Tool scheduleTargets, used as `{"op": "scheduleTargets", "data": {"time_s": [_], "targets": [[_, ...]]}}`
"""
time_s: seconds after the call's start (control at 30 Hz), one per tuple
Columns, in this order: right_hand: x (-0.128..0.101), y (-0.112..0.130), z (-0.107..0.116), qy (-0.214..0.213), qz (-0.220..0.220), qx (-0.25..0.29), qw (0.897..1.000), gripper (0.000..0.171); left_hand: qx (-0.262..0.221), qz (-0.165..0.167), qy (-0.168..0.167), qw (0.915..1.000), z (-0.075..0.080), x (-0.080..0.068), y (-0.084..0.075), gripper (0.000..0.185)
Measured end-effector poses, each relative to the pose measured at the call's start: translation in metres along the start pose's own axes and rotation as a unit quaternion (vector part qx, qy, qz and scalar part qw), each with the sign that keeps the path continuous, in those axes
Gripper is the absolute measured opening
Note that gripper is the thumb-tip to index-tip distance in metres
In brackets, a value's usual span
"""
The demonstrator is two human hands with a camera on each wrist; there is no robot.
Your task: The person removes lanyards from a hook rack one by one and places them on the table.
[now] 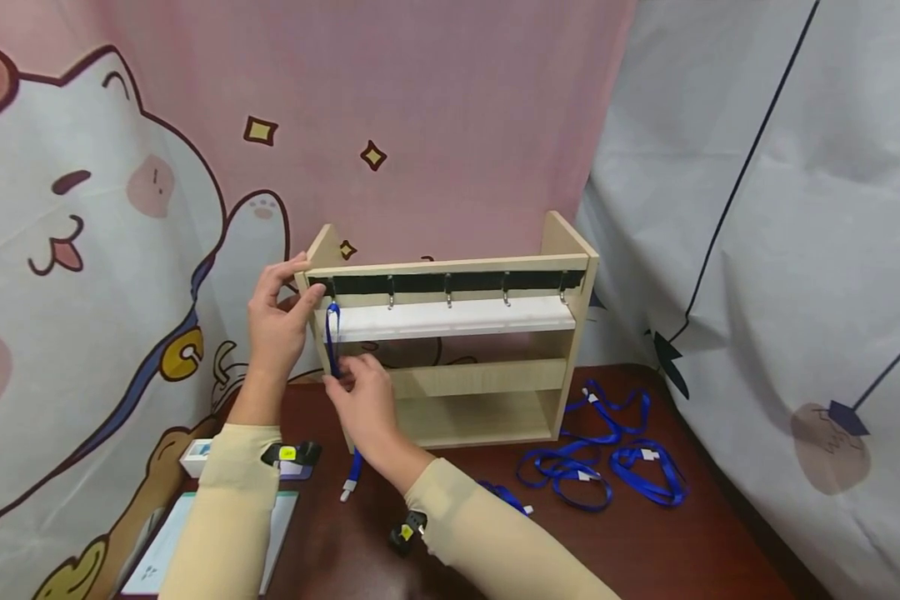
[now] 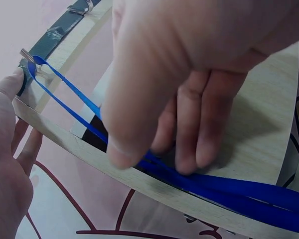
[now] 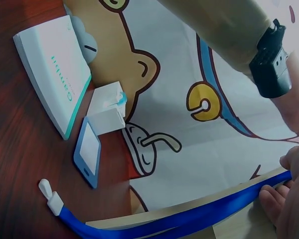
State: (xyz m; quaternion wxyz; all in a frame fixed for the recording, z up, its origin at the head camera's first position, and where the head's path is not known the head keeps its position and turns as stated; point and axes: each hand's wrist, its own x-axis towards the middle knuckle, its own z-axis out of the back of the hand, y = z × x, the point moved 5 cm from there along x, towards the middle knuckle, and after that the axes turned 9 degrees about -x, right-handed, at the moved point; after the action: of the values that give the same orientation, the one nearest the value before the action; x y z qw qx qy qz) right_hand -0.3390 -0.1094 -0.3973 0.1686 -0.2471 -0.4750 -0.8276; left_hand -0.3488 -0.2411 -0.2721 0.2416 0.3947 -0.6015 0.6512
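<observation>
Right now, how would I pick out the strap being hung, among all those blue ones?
Find the wooden rack standing on the dark table. On its leftmost hook hangs one blue lanyard, pinched by the right hand. Unlike the other lanyards lying loose at the rack's right, it alone hangs.

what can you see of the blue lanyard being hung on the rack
The blue lanyard is a flat, glossy ribbon strap. Its loop hangs over the leftmost hook of the wooden rack. The right hand pinches both strands below; the left hand steadies the rack's corner. Its tail trails down to the table, ending in a white clip.
</observation>
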Motion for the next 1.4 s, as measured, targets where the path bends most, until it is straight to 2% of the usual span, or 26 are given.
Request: {"op": "scheduleTargets", "data": {"time_s": [0.1,0.33,0.47,0.6,0.77,1.0,1.27,1.4], "targets": [[0.003,-0.002,-0.004,-0.013,-0.014,-0.006,1.0,0.017,0.0,-0.001,-0.002,1.0,0.0,0.0,-0.001,0.031],[0.009,-0.004,-0.01,-0.022,-0.029,-0.041,0.998,0.016,0.005,-0.005,-0.001,1.0,0.0,0.0,-0.001,0.032],[0.012,-0.003,-0.011,-0.03,-0.021,-0.067,0.997,0.015,0.006,-0.004,-0.004,1.0,0.002,0.002,0.013,0.033],[0.013,-0.004,-0.01,-0.046,-0.016,-0.068,0.996,0.01,0.011,0.0,-0.004,0.9999,0.005,0.004,0.03,0.035],[0.013,-0.008,-0.009,-0.059,-0.016,-0.055,0.997,0.013,0.014,0.004,0.002,0.9999,0.008,0.005,0.037,0.035],[0.011,-0.008,-0.003,-0.056,-0.006,-0.023,0.998,0.017,0.019,0.008,-0.001,0.9998,0.006,0.004,0.032,0.034],[0.016,0.001,0.016,-0.064,0.02,0.007,0.998,0.011,0.02,0.01,-0.002,0.9998,-0.001,0.0,0.004,0.032],[0.018,0.003,0.023,-0.054,0.026,0.029,0.998,0.008,0.027,0.01,-0.002,0.9996,0.002,0.001,0.014,0.033]]}}
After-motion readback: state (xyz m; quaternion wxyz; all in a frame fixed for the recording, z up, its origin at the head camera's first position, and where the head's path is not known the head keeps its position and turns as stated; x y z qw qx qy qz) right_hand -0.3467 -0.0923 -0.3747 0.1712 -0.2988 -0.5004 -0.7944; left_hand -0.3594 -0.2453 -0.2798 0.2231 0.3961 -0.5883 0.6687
